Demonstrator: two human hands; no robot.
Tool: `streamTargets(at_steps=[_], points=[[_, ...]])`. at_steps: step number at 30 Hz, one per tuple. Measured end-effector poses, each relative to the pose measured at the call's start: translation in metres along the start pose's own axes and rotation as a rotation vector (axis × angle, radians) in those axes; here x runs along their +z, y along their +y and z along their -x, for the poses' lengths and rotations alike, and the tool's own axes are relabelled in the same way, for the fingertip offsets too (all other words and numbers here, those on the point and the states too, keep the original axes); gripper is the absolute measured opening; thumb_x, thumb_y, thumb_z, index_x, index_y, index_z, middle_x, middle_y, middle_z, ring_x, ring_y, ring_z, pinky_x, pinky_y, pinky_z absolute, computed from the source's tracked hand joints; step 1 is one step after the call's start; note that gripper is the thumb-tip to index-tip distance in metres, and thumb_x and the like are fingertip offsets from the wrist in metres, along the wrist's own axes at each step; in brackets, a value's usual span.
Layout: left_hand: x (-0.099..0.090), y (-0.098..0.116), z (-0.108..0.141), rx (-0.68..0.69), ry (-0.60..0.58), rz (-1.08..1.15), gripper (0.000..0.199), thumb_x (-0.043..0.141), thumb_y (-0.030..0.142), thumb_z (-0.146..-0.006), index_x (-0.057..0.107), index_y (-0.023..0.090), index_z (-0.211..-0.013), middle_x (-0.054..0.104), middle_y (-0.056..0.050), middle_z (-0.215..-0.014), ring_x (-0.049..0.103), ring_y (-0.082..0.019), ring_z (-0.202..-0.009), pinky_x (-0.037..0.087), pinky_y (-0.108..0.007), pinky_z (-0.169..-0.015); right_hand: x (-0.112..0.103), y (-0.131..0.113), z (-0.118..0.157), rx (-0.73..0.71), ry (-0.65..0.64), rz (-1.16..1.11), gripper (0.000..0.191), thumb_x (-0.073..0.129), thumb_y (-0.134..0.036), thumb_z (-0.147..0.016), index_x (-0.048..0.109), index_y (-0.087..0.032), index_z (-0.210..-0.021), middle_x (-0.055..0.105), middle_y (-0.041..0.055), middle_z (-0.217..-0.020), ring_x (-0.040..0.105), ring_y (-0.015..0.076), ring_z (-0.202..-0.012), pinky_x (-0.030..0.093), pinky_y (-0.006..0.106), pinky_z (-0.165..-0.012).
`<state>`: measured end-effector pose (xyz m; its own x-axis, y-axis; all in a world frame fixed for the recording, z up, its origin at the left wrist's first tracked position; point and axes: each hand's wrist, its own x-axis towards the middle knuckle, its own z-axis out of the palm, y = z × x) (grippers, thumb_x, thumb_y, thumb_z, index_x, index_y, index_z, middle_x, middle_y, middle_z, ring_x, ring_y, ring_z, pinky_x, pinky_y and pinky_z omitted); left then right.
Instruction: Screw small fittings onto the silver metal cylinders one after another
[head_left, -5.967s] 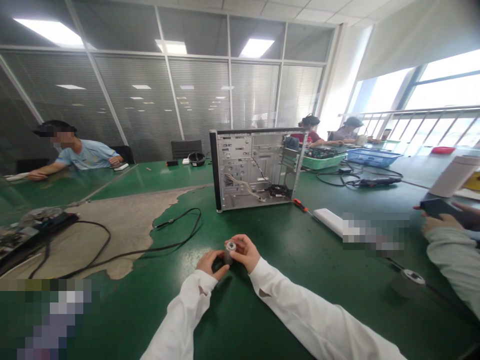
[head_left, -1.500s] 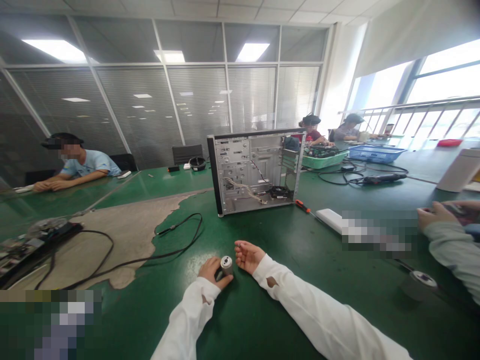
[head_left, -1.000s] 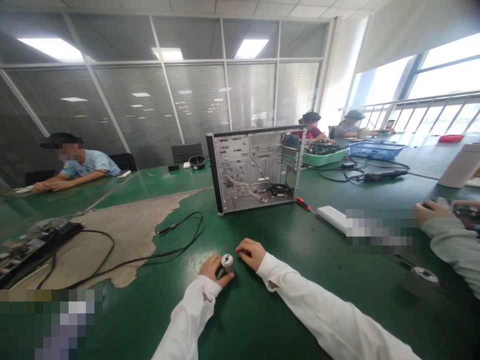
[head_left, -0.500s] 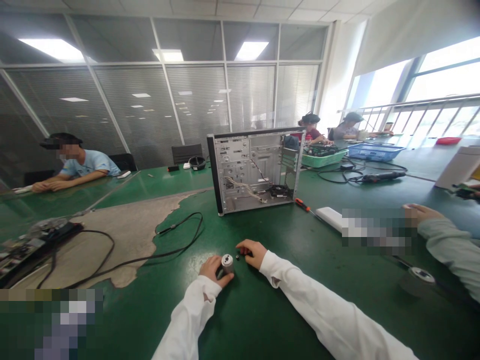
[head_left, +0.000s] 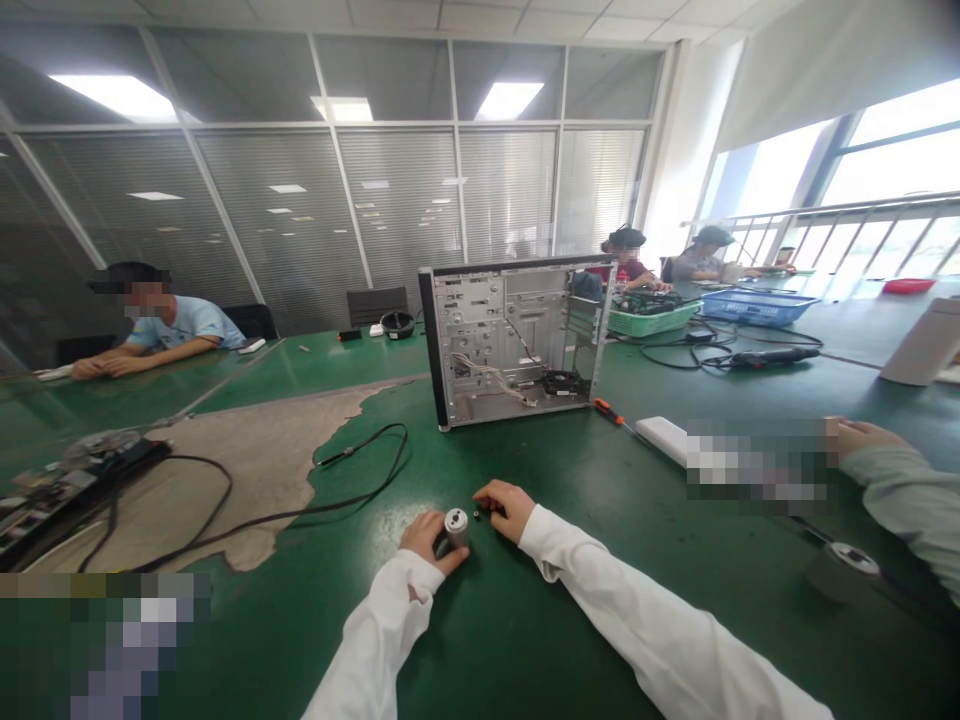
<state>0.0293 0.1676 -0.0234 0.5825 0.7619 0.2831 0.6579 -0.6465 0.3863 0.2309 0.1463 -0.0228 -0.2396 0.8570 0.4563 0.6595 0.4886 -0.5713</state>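
My left hand [head_left: 426, 535] is wrapped around a small grey metal cylinder [head_left: 456, 528] standing upright on the green table. The cylinder's pale round top has dark openings in it. Just to its right lies a tiny dark metal piece [head_left: 476, 516], too small to name. Over the table beside that piece is my right hand [head_left: 508, 508], with its fingers loosely bent and the index finger reaching left. Nothing shows gripped in it, though the underside of the fingers is hidden.
An open computer case [head_left: 517, 345] stands ahead. Right of it lie an orange-handled screwdriver [head_left: 609, 411] and a white power strip [head_left: 660, 440], near a co-worker's sleeve [head_left: 900, 500]. Another cylinder [head_left: 844, 570] is at right. A black cable [head_left: 300, 515] runs left; baskets [head_left: 652, 318] stand behind.
The whole view has shifted slightly, with the scene appearing a little further right. Both hands and the cylinder keep nearly the same positions relative to each other.
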Motion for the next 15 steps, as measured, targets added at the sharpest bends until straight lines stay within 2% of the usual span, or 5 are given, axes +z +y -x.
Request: streamTargets(at_steps=[8, 11, 15], points=[[0.003, -0.003, 0.000, 0.028, 0.004, -0.004, 0.041, 0.057, 0.043, -0.059, 0.055, 0.017, -0.091, 0.056, -0.007, -0.091, 0.051, -0.022, -0.087, 0.041, -0.034, -0.076, -0.001, -0.001, 0.000, -0.008, -0.010, 0.010, 0.042, 0.039, -0.001, -0.052, 0.055, -0.017, -0.087, 0.052, 0.0004, -0.072, 0.046, 0.0095, -0.064, 0.040, 0.023, -0.062], [0.002, -0.004, -0.001, 0.032, -0.007, -0.011, 0.041, 0.057, 0.044, -0.060, 0.055, 0.017, -0.091, 0.056, -0.007, -0.091, 0.051, -0.022, -0.086, 0.041, -0.034, -0.075, -0.007, -0.016, 0.002, -0.051, 0.045, -0.007, 0.040, 0.039, -0.001, -0.056, 0.054, -0.017, -0.090, 0.052, 0.0014, -0.075, 0.047, 0.0106, -0.068, 0.041, 0.025, -0.066], [0.002, -0.005, -0.001, 0.035, -0.021, -0.029, 0.043, 0.056, 0.044, -0.060, 0.055, 0.016, -0.092, 0.056, -0.007, -0.090, 0.051, -0.023, -0.084, 0.042, -0.035, -0.073, -0.011, -0.049, 0.009, -0.096, 0.142, -0.068, 0.041, 0.043, -0.011, -0.065, 0.045, -0.018, -0.106, 0.050, 0.0061, -0.093, 0.047, 0.0130, -0.079, 0.041, 0.028, -0.073]])
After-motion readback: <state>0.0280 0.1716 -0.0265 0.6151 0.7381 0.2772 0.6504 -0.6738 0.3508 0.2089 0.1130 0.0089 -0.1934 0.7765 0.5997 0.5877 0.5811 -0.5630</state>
